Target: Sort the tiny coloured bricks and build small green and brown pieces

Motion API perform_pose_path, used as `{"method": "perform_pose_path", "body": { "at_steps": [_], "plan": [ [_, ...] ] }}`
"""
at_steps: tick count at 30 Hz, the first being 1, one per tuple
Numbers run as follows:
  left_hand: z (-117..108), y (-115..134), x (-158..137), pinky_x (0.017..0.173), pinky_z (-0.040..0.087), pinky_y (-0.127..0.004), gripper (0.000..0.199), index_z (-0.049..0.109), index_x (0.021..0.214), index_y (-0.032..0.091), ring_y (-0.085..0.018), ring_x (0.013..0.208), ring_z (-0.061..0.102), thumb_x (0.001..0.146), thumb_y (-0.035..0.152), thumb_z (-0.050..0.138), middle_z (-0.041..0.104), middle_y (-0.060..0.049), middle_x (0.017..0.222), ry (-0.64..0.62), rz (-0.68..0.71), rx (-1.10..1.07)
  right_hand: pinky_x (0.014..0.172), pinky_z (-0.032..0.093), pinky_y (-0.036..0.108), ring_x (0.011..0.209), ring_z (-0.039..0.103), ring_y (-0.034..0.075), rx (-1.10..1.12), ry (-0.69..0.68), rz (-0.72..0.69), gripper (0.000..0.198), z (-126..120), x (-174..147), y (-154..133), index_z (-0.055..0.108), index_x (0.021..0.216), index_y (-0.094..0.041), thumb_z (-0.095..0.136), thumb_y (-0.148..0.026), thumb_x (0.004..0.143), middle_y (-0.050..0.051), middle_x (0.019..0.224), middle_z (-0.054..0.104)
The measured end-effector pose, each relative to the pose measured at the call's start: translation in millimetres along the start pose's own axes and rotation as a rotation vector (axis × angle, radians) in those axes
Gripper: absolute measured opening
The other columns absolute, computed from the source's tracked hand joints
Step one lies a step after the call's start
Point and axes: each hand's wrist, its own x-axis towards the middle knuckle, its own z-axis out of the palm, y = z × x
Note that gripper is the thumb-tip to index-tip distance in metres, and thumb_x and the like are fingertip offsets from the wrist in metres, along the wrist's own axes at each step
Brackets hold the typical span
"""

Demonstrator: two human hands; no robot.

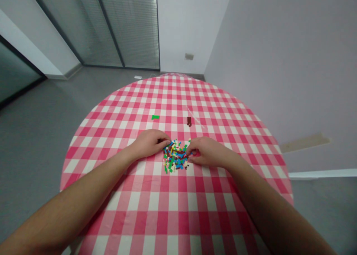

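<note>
A loose pile of small toy building bricks (175,159) in green, blue, yellow, white and brown lies on the checked tablecloth. At its upper left edge is my left hand (152,142), fingers curled and fingertips drawn together by the bricks. My right hand (206,151) reaches in from the right side, thumb and fingers closed at the pile's edge. What either hand pinches, if anything, is too small to make out. Beyond the hands lie a flat green piece (155,117) and a small group of dark brown bricks (189,121), both apart from the pile.
The round table wears a pink-and-white checked tablecloth (173,221). A pale wall (292,73) stands close on the right. Glass panels with blinds (136,28) are behind to the left, and a small white object (138,77) rests on the floor past the table.
</note>
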Motion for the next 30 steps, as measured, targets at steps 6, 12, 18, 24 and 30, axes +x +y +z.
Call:
{"method": "perform_pose_path", "body": {
  "at_steps": [6, 12, 18, 24, 30],
  "plan": [
    [1, -1, 0, 0.068, 0.042, -0.026, 0.028, 0.074, 0.092, 0.022, -0.018, 0.080, 0.066, 0.096, 0.037, 0.050, 0.075, -0.003, 0.088, 0.001, 0.006, -0.005, 0.063, 0.041, 0.025, 0.070, 0.061, 0.015, 0.053, 0.026, -0.038, 0.009, 0, 0, -1, 0.074, 0.082, -0.021, 0.068, -0.018, 0.076, 0.001, 0.079, 0.070],
    [0, -1, 0, 0.070, 0.043, -0.027, 0.029, 0.074, 0.094, 0.022, -0.018, 0.081, 0.066, 0.096, 0.037, 0.050, 0.075, -0.003, 0.090, -0.011, 0.007, 0.002, 0.064, 0.043, 0.025, 0.070, 0.062, 0.015, 0.094, 0.353, 0.148, 0.010, -6, 4, 11, 0.074, 0.082, -0.020, 0.066, -0.020, 0.076, 0.003, 0.078, 0.072],
    [0, -1, 0, 0.071, 0.044, -0.027, 0.029, 0.074, 0.094, 0.022, -0.018, 0.082, 0.066, 0.096, 0.037, 0.049, 0.075, -0.003, 0.091, -0.016, 0.007, 0.006, 0.065, 0.045, 0.029, 0.073, 0.064, 0.019, 0.004, 0.527, 0.360, 0.014, 4, 15, 36, 0.077, 0.084, -0.020, 0.065, -0.026, 0.080, 0.006, 0.083, 0.073],
    [1, -2, 0, 0.069, 0.043, -0.027, 0.027, 0.074, 0.094, 0.023, -0.018, 0.082, 0.067, 0.095, 0.037, 0.051, 0.075, -0.002, 0.091, -0.008, -0.008, 0.008, 0.066, 0.045, 0.029, 0.075, 0.063, 0.019, -0.003, 0.520, 0.356, 0.021, 10, 20, 44, 0.078, 0.097, -0.021, 0.061, -0.024, 0.085, 0.006, 0.088, 0.074],
    [0, 0, -1, 0.069, 0.043, -0.027, 0.027, 0.074, 0.094, 0.023, -0.018, 0.082, 0.067, 0.095, 0.036, 0.051, 0.075, -0.002, 0.091, 0.000, -0.003, -0.001, 0.067, 0.044, 0.029, 0.076, 0.062, 0.018, -0.012, 0.530, 0.355, 0.020, 12, 20, 45, 0.078, 0.097, -0.022, 0.061, -0.025, 0.087, 0.005, 0.088, 0.073]
  ]
}}
